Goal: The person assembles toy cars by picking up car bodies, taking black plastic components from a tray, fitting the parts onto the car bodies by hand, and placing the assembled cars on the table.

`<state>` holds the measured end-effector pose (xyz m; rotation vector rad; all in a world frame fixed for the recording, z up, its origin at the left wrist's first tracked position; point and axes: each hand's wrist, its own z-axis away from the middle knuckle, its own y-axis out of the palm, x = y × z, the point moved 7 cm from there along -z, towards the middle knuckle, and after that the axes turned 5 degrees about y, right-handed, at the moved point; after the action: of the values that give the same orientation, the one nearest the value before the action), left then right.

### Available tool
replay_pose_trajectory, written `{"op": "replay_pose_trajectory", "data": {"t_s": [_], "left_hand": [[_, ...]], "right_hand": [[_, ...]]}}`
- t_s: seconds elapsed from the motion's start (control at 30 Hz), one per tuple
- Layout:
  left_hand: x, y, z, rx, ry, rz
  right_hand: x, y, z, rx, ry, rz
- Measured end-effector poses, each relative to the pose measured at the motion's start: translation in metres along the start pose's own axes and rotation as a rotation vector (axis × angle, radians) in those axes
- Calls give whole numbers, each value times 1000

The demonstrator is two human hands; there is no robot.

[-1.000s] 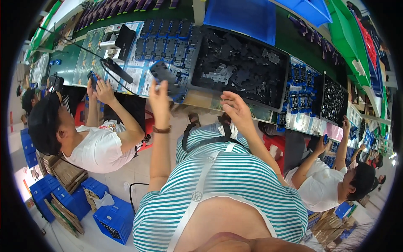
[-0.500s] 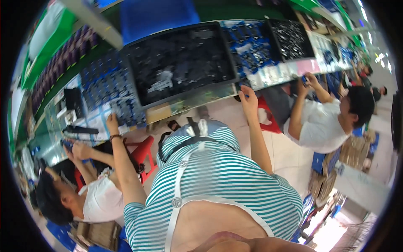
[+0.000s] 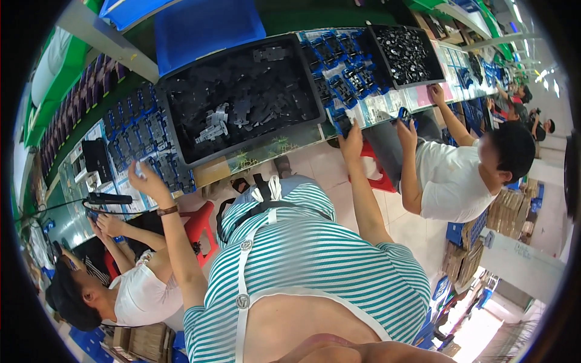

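At the table's front edge, right of the big black tray, my right hand has its fingers closed on a small blue-and-black plastic part. My left hand hovers by the left group of blue-and-black parts, fingers bent and apart, with nothing seen in them. Between my hands lies the black tray, heaped with dark plastic pieces and a few grey ones. More blue-and-black parts stand in rows to the right of the tray.
A second black tray of small shiny pieces sits farther right. Co-workers sit on both sides: a hand holds a blue part at right, and hands work at left. A blue bin stands behind; a black bar-shaped object lies left.
My right hand has come down onto a blue-and-black part and closed on it. My left hand has shifted left and its fingers have spread. The whole view has moved slightly.
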<state>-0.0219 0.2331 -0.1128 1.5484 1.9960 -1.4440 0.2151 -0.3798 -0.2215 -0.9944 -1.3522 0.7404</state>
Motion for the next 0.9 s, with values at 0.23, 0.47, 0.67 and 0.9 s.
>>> {"op": "replay_pose_trajectory", "data": {"t_s": [0.23, 0.47, 0.67, 0.9], "left_hand": [[-166, 77, 117, 708, -587, 1094], [-191, 119, 201, 1074, -1186, 1621], [-129, 85, 172, 650, -1285, 1543], [-113, 39, 153, 474, -1251, 1649]], "right_hand": [[134, -95, 27, 80, -215, -114], [274, -59, 95, 417, -551, -361], [316, -17, 83, 327, -886, -469], [331, 85, 25, 297, -1312, 31]]}}
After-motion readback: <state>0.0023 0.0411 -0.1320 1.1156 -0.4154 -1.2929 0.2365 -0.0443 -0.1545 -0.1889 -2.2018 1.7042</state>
